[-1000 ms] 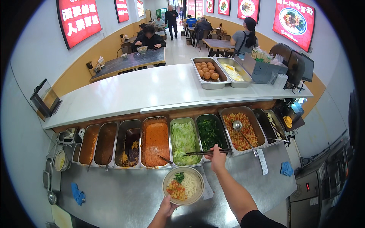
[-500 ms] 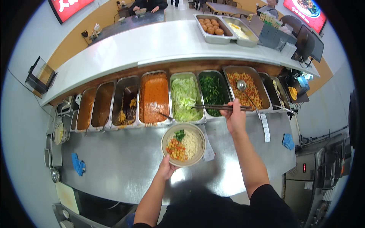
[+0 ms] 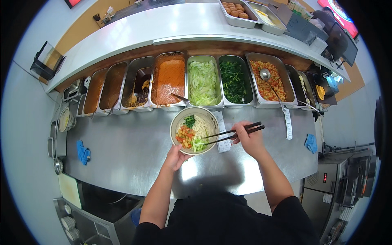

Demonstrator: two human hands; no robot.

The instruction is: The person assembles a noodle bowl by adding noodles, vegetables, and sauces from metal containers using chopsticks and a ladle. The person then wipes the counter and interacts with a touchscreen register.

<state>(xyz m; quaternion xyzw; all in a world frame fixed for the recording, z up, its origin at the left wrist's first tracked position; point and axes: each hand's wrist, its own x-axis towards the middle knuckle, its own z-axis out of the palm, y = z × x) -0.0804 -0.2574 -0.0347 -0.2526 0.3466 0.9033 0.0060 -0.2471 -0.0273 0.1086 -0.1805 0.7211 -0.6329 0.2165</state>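
My left hand grips the near rim of a bowl above the steel counter. Inside it lie pale noodles, dark greens, diced orange-and-yellow vegetables and some shredded lettuce. A pair of dark chopsticks is held in my right hand, with the tips over the bowl by the lettuce. Beyond the bowl stands a pan of shredded lettuce, between an orange sauce pan and a pan of dark greens.
A ladle rests in the diced vegetable pan. Paper slips lie beside the bowl. Blue cloths sit at both ends of the steel counter. A raised white shelf carries a tray of brown eggs.
My right hand has drawn the chopsticks back from the lettuce pan to the bowl. Shredded lettuce now lies in the bowl. The whole view has tilted downward.
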